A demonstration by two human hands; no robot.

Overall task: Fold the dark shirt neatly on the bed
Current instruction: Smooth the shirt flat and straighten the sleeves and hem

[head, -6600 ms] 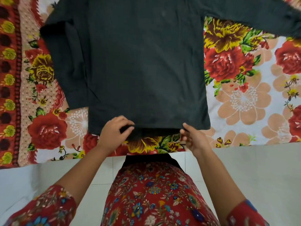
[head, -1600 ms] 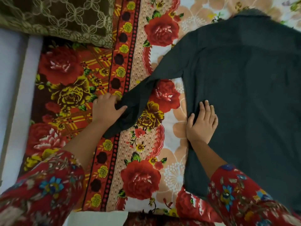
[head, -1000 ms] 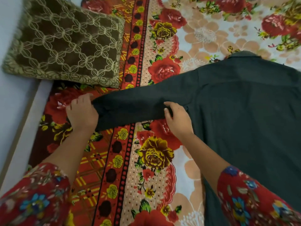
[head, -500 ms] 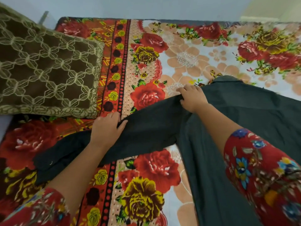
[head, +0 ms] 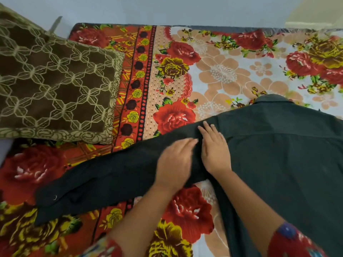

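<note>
The dark shirt (head: 282, 156) lies back up on the flowered bed sheet (head: 222, 75), collar toward the far edge. Its left sleeve (head: 96, 180) stretches out flat toward the lower left, cuff at the end. My left hand (head: 175, 162) rests palm down on the sleeve near the shoulder, fingers flat and slightly blurred. My right hand (head: 215, 149) lies flat beside it on the shoulder seam, fingers spread. Neither hand pinches any cloth. The shirt's right side runs out of view.
A brown patterned cushion (head: 55, 86) lies at the bed's upper left, close to the sleeve. A pale wall (head: 167, 10) runs behind the bed's far edge. My red flowered sleeves show at the bottom.
My left hand has slid right along the sleeve to the shoulder. My right hand has shifted down from the shoulder's top edge and now lies flat. The sleeve lies straighter.
</note>
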